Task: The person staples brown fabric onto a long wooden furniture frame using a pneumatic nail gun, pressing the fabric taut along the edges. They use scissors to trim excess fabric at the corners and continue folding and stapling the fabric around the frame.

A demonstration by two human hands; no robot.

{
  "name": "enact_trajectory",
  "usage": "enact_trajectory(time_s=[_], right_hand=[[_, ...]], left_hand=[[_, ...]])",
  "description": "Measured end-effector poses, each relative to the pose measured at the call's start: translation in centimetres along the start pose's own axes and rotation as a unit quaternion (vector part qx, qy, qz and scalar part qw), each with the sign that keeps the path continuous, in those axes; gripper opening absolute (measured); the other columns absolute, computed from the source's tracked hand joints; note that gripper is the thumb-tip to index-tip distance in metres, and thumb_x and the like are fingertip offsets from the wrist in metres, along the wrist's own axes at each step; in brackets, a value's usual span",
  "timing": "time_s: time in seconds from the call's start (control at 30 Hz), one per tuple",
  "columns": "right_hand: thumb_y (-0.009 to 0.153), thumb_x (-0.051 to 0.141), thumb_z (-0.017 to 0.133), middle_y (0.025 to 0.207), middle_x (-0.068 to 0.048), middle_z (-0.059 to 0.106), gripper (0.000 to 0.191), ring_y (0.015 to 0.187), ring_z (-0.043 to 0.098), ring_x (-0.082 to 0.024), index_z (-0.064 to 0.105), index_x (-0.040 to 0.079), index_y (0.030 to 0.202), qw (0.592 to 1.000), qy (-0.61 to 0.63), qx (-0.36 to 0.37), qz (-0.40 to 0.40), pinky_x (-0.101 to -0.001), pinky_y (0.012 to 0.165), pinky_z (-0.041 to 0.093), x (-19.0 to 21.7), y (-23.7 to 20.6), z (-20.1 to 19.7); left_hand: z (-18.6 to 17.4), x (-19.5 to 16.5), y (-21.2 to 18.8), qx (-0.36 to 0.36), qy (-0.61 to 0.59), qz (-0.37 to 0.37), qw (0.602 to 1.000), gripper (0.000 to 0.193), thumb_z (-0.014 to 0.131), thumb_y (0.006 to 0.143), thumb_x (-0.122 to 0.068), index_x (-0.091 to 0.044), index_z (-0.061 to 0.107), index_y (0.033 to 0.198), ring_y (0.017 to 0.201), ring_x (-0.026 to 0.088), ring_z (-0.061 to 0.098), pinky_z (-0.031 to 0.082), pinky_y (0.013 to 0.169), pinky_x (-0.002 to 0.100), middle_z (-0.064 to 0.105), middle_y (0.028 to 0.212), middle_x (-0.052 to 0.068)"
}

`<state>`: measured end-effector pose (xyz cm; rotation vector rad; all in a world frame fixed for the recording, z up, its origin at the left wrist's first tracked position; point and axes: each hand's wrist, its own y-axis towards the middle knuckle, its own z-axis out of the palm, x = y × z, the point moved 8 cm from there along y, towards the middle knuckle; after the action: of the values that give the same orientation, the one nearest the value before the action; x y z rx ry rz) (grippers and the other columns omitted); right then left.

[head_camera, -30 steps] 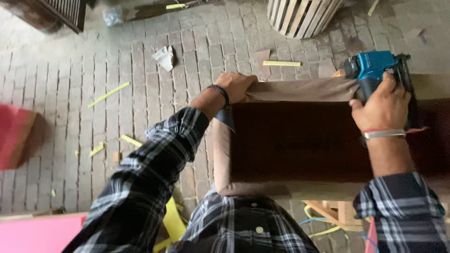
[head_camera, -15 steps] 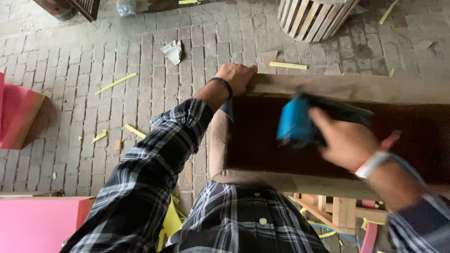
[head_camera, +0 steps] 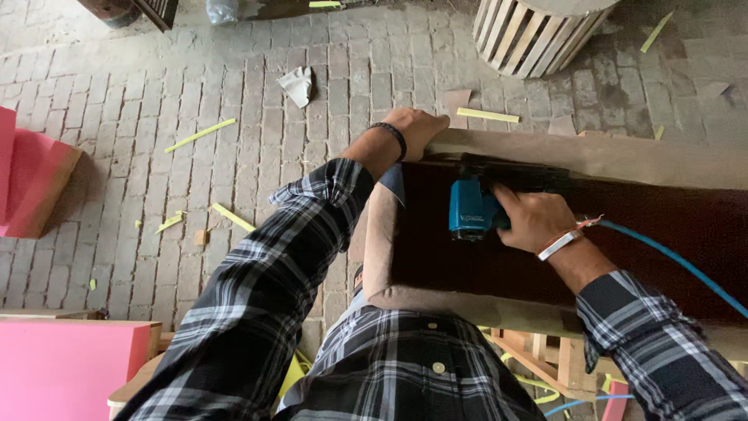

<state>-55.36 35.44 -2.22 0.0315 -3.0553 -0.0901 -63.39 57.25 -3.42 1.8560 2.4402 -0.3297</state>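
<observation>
1 blue staple gun (head_camera: 473,209), 2 hands, 1 slatted wooden drum (head_camera: 538,31).

Teal stapler (head_camera: 472,210), blue hose (head_camera: 670,261), plaid sleeves (head_camera: 265,288), pink foam (head_camera: 31,183).
</observation>
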Motion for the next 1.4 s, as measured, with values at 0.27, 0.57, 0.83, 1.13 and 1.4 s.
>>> enact_trajectory(time_s=[0.27,0.57,0.83,1.13,1.4], right_hand=[[0.056,0.027,0.085,0.088,-0.019,0.074,0.081,0.076,0.071,-0.041,0.058,0.008,0.130,0.998,0.037,-0.027,-0.032,-0.0520,0.062,0.057,1.5,1.4,1.3],[0.059,0.028,0.081,0.089,-0.019,0.074,0.071,0.079,0.072,-0.041,0.059,0.008,0.123,0.997,0.057,-0.029,-0.043,-0.0527,0.065,0.057,4.4,4.1,1.5],[0.063,0.026,0.080,0.085,-0.018,0.074,0.063,0.078,0.072,-0.040,0.061,0.010,0.120,0.999,0.045,0.023,-0.014,-0.0522,0.065,0.058,5.8,5.7,2.5],[0.061,0.030,0.086,0.077,-0.020,0.071,0.074,0.072,0.069,-0.046,0.055,0.008,0.125,0.990,0.114,-0.009,0.085,-0.0561,0.061,0.054,2.4,-3.6,-3.2],[0.056,0.025,0.085,0.082,-0.019,0.071,0.062,0.077,0.070,-0.043,0.056,0.010,0.109,0.945,0.009,-0.025,0.326,-0.0549,0.066,0.056,-9.6,-23.6,-7.5]], left_hand=[[-0.5,0.7,-1.2,0.150,-0.069,-0.063,0.984,0.054,0.067,0.081,-0.003,-0.013,0.052,0.132,0.105,0.040,0.069,0.057,0.081,0.052,0.070,0.111,0.018],[-1.3,1.0,0.2,0.073,-0.190,0.164,0.965,0.075,0.086,0.050,-0.016,-0.007,0.057,0.118,0.103,0.026,0.065,0.054,0.082,0.045,0.069,0.109,0.011],[0.0,3.7,0.8,0.113,-0.327,-0.067,0.936,0.028,0.053,0.101,-0.034,-0.013,0.060,0.118,0.094,0.020,0.057,0.049,0.087,0.043,0.065,0.107,0.004],[5.8,3.8,3.7,0.245,-0.347,-0.070,0.903,0.066,0.038,0.097,-0.060,-0.012,0.052,0.140,0.127,0.022,0.048,0.035,0.108,0.040,0.053,0.141,0.007],[5.4,-9.2,11.3,0.310,-0.326,-0.066,0.890,0.088,0.029,0.095,-0.075,-0.011,0.049,0.152,0.146,0.027,0.043,0.028,0.121,0.043,0.047,0.159,0.011]])
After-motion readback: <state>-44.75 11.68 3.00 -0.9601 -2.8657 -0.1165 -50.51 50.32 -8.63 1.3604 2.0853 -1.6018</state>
